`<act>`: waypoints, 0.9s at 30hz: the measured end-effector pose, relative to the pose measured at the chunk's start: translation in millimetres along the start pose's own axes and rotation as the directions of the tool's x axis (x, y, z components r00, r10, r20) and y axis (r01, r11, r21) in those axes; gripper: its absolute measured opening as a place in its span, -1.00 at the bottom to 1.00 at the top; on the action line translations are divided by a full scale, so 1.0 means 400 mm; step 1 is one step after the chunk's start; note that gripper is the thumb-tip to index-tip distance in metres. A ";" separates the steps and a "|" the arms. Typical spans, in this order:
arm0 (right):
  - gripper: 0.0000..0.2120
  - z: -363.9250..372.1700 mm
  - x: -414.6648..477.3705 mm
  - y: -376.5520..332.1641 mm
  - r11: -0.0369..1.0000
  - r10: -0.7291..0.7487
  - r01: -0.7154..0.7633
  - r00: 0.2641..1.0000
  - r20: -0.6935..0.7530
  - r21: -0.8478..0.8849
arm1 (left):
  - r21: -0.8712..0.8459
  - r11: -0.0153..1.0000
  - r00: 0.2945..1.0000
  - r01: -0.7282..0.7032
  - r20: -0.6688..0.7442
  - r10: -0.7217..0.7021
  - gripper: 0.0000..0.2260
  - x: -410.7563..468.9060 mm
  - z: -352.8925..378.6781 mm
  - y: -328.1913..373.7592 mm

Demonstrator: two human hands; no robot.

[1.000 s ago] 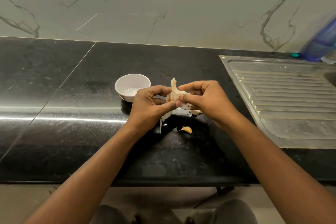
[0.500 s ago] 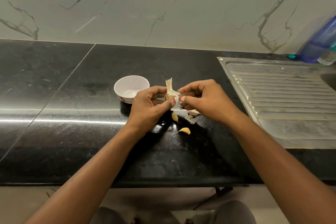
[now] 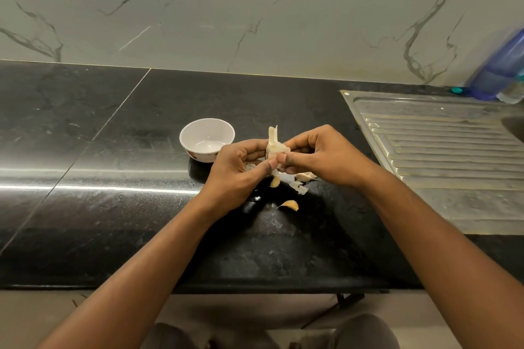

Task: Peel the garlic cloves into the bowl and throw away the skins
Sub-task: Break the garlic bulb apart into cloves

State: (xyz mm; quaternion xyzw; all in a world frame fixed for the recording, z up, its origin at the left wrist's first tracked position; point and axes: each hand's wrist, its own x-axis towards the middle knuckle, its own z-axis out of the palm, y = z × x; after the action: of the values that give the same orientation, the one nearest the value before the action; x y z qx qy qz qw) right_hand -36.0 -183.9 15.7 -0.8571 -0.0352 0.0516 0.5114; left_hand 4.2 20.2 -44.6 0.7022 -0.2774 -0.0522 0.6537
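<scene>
Garlic [image 3: 272, 147] is pinched tight between the left hand [image 3: 241, 170] and right hand [image 3: 320, 156], above the middle of the counter [image 3: 113, 207], just right of the bowl [image 3: 207, 129]; I'd hold the left steady and let the right thumbnail lift skin in small strips. Curled fingers hide how much skin remains, and whether the 2 yellowish bits [image 3: 289, 205] nearer the front edge are peeled, I can't tell.

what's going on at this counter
A person holds a garlic bulb above the black counter, pinching it with the left hand and the right hand to pick it apart. Two loose cloves and scraps of skin lie on the counter below the hands. The white bowl, just left of the hands, looks empty.
</scene>
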 end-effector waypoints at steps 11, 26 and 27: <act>-0.90 0.065 0.012 0.012 0.997 -0.001 -0.023 0.947 -0.320 -0.074 | 0.080 0.995 0.997 -0.057 -0.044 0.061 -0.73 0.000 0.001 -0.006; -0.88 0.028 -0.011 0.015 0.999 0.040 -0.044 0.934 -0.355 -0.002 | 0.038 0.999 0.994 0.021 -0.109 -0.016 -0.78 0.016 0.000 -0.020; -0.88 0.025 -0.013 0.015 0.999 0.033 -0.045 0.936 -0.351 -0.027 | 0.054 0.998 0.994 0.020 -0.109 -0.014 -0.78 0.017 -0.001 -0.021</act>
State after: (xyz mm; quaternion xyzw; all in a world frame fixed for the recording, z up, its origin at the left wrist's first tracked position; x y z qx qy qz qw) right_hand -42.3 -178.7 5.9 -0.8618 0.0724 -0.0922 0.4935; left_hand 12.9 17.4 -50.3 0.7240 -0.2370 -0.0118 0.6477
